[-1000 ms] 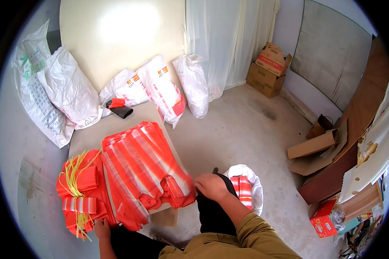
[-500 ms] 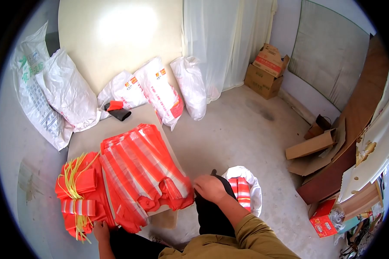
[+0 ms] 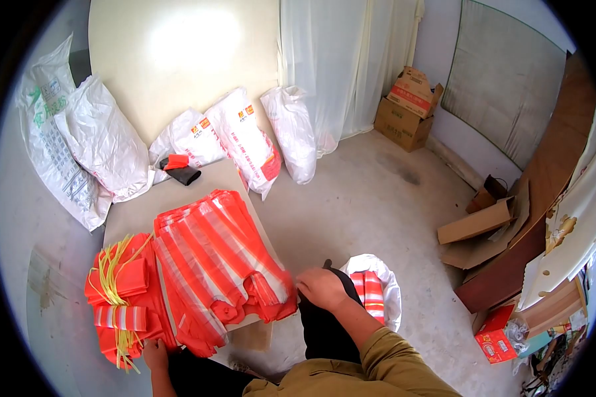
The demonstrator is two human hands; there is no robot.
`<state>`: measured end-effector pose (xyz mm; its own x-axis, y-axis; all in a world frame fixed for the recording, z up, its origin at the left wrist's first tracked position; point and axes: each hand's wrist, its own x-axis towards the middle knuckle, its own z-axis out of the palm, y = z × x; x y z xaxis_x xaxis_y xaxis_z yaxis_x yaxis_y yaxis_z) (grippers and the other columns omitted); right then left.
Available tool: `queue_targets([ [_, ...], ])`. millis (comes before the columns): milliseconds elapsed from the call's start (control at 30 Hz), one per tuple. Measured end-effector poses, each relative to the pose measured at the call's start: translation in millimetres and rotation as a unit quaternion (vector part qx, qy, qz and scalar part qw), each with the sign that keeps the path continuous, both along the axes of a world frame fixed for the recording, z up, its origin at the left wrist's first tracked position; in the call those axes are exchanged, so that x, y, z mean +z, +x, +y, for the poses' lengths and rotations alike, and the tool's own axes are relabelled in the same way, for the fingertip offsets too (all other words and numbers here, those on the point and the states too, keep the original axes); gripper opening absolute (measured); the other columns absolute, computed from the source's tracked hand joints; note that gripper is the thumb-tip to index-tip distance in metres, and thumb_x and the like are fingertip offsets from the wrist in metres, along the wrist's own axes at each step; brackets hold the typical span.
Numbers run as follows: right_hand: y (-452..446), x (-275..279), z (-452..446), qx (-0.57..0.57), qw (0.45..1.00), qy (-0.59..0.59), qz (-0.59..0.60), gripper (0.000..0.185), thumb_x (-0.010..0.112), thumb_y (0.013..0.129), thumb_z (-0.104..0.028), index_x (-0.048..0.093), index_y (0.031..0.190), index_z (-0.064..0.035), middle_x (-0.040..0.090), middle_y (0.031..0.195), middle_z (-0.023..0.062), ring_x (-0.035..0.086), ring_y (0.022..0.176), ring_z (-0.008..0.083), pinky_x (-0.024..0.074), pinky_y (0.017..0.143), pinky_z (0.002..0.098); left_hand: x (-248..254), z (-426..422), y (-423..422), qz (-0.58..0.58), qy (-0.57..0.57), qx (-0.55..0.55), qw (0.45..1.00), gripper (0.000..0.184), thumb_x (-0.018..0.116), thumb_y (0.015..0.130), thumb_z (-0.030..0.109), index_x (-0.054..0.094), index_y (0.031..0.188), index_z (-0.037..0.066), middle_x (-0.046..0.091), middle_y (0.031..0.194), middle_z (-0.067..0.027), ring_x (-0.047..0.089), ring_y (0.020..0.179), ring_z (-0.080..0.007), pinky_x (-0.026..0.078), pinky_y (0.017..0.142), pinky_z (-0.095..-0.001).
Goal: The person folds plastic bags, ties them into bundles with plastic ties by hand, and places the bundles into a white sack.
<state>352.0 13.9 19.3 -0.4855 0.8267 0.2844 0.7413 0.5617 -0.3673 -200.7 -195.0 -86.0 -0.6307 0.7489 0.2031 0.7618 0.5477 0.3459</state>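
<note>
My left hand (image 3: 155,355) rests against the lower edge of a pile of folded red plastic bags (image 3: 127,278), beside my left leg. Its fingers show only in part and appear loose, with nothing visibly gripped. Yellow strips (image 3: 116,298) of tie lie across that pile. My right hand (image 3: 323,289) lies on my right knee, fingers loosely bent over the dark trousers, and is open with nothing seen in it. Just left of that knee, a spread stack of red and white striped plastic bags (image 3: 212,258) covers the near part of the table (image 3: 136,215).
Right of my knee stands a white sack (image 3: 392,291) holding striped red bundles. A black and red roll (image 3: 181,173) lies at the table's far end. Full white sacks (image 3: 106,139) lean along the wall. Cardboard boxes (image 3: 404,122) stand in the corner; an opened carton (image 3: 477,228) lies right.
</note>
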Motion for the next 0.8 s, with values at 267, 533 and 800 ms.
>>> queue_targets([
  [267, -0.2, 0.1, 0.3, 0.000, 1.000, -0.001, 0.011, 0.022, 0.060, 0.097, -0.026, 0.072, 0.102, -0.0084, 0.071, 0.102, 0.0121, 0.067, 0.101, 0.0333, 0.0537, 0.091, 0.0444, -0.3, -0.4, -1.1, 0.007, -0.005, -0.003, 1.000, 0.032, 0.066, 0.093, 0.029, 0.073, 0.087, -0.001, 0.069, 0.088, -0.0250, 0.068, 0.082, -0.0434, 0.054, 0.074, -0.0520],
  [533, 0.9, -1.3, 1.1, -0.004, 1.000, 0.003, 0.000, 0.024, 0.059, 0.098, -0.027, 0.074, 0.103, -0.0084, 0.072, 0.103, 0.0121, 0.067, 0.102, 0.0327, 0.0538, 0.091, 0.0436, 8.8, 2.2, 5.3, -0.001, -0.021, -0.003, 1.000, 0.032, 0.066, 0.093, 0.028, 0.072, 0.086, -0.002, 0.069, 0.092, -0.0258, 0.068, 0.083, -0.0438, 0.054, 0.075, -0.0516],
  [800, 1.7, -1.4, 0.6, -0.004, 1.000, -0.005, 0.031, 0.020, 0.062, 0.095, -0.025, 0.071, 0.099, -0.0078, 0.071, 0.100, 0.0140, 0.066, 0.099, 0.0359, 0.0530, 0.088, 0.0464, 7.7, 2.9, 6.9, 0.010, -0.018, 0.009, 1.000, 0.033, 0.064, 0.094, 0.029, 0.071, 0.086, -0.002, 0.068, 0.093, -0.0261, 0.068, 0.086, -0.0437, 0.054, 0.077, -0.0523],
])
